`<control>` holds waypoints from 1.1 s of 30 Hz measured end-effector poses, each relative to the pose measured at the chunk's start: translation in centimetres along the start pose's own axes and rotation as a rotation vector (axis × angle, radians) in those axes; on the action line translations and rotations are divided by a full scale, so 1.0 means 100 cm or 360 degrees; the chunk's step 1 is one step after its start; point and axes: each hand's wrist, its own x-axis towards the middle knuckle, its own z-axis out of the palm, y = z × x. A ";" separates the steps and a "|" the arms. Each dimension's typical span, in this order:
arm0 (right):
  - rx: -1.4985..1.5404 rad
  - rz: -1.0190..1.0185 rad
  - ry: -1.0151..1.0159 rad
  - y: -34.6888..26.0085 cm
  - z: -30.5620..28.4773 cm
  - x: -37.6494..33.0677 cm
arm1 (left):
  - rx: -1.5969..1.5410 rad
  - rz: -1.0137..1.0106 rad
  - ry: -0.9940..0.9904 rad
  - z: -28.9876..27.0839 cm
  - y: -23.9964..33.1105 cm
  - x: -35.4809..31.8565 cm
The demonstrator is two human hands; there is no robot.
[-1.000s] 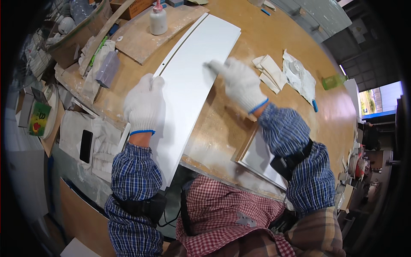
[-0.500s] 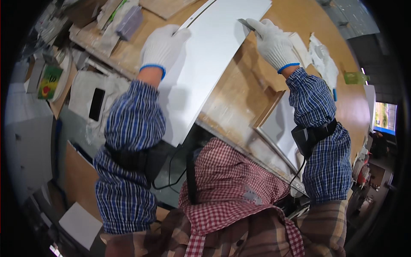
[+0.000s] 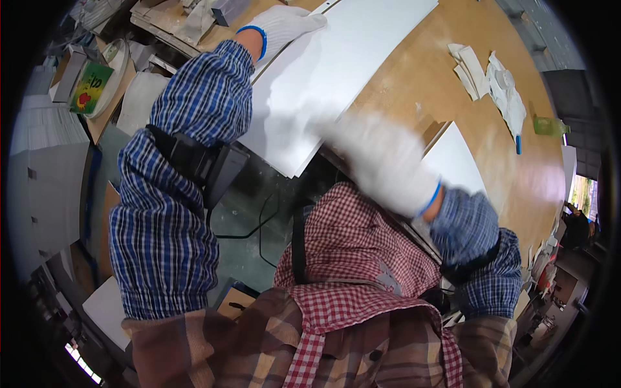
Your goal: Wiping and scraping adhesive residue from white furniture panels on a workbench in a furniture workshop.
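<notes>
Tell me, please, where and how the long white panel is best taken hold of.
Probably best at the near end of the white panel, coming from the person's side and pinching its top and underside: that flat end appears to overhang the table, leaving the underside reachable. The left hand lies at the panel's left edge, farther up.

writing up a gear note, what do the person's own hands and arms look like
The left hand and right hand wear white gloves with blue cuff edges; the right is blurred. Both sleeves are checked blue, black and white, each crossed by a black strap. The left strap carries a dark boxy device, with a thin dark cable nearby.
</notes>
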 end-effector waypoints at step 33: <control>0.1973 0.1985 -0.0148 -0.062 -0.059 -0.200 | -0.0408 -0.0249 0.0729 -0.016 -0.047 -0.206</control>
